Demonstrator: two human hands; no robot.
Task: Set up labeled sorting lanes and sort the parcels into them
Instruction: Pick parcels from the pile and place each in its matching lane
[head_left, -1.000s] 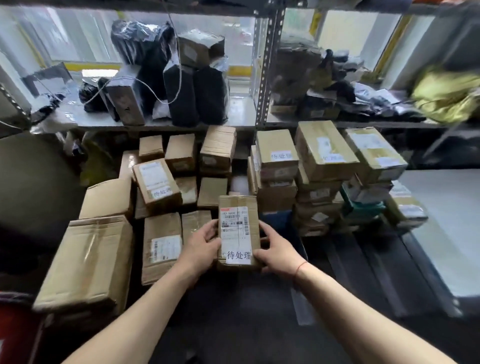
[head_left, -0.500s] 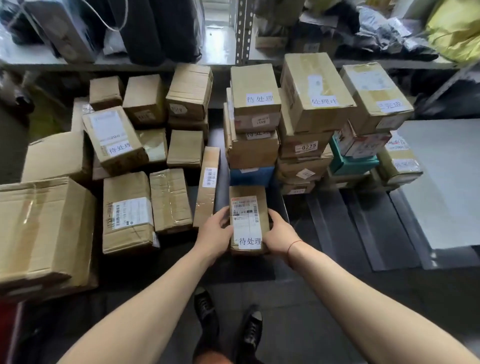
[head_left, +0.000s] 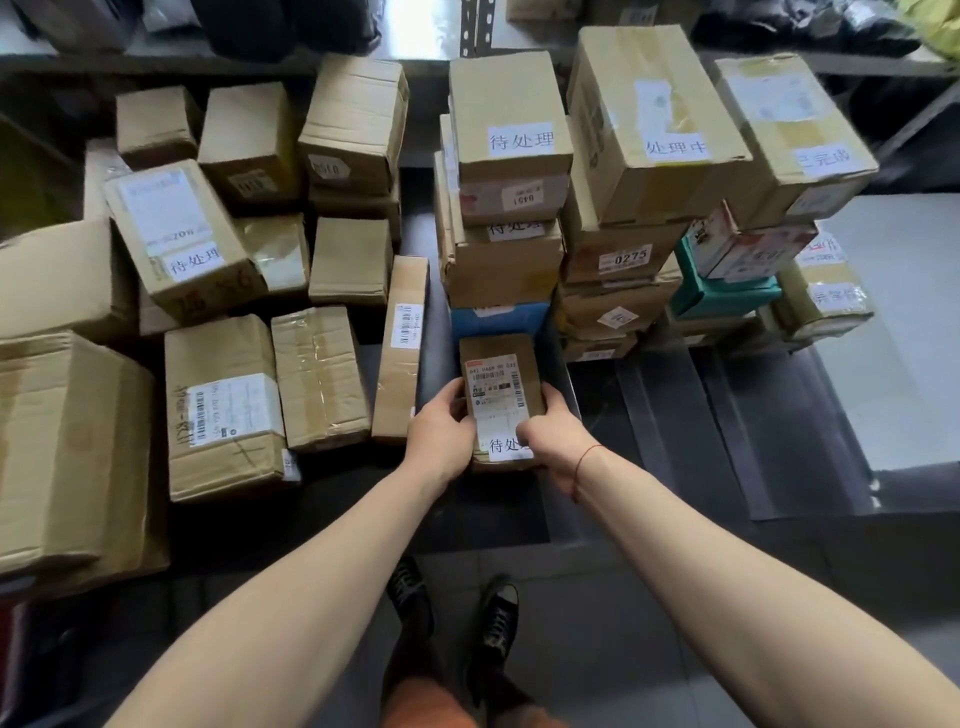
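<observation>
While you grip the small parcel (head_left: 500, 400) with left hand (head_left: 437, 435) and right hand (head_left: 551, 437), fingers curled round its sides, it sits low, just near of the 待处理 stack (head_left: 506, 208); risk: nudging that leaning stack topples it; your thumb covers the label's last character; whether the parcel rests on the floor cannot be told.

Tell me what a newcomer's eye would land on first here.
First, the small brown cardboard parcel with a white shipping label at centre, gripped by the left hand and right hand in front of a blue box. Behind it rises a stack topped by a brown carton with a handwritten white label. Far left sits a large plain cardboard box.
</observation>
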